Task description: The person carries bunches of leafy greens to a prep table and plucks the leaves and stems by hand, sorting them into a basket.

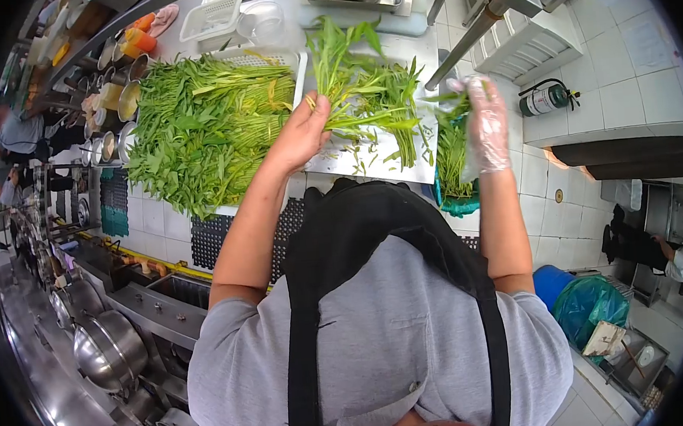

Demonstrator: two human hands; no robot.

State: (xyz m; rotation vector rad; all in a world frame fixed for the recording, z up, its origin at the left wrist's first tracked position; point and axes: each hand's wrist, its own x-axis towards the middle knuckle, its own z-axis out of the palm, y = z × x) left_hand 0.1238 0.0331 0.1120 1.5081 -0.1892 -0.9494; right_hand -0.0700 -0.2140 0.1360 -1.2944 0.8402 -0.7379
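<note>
My left hand (309, 130), bare, is closed round the stems of a bunch of leafy greens (338, 75) above the white board (338, 162). More greens (401, 106) and cut bits lie on that board. To the left, a large heap of greens (201, 128) fills a white basket (298, 73). My right hand (487, 124), in a clear plastic glove, is raised at the right over a green-lined bin (460, 205) with stems in it. Some greens show beside its fingers, but its grip is blurred.
A metal shelf post (468, 44) rises behind the board. Bowls and orange bottles (139, 41) stand at the upper left. A fire extinguisher (543, 100) is on the right wall. Other people (19, 129) are at the far left, and another (678, 263) is at the far right.
</note>
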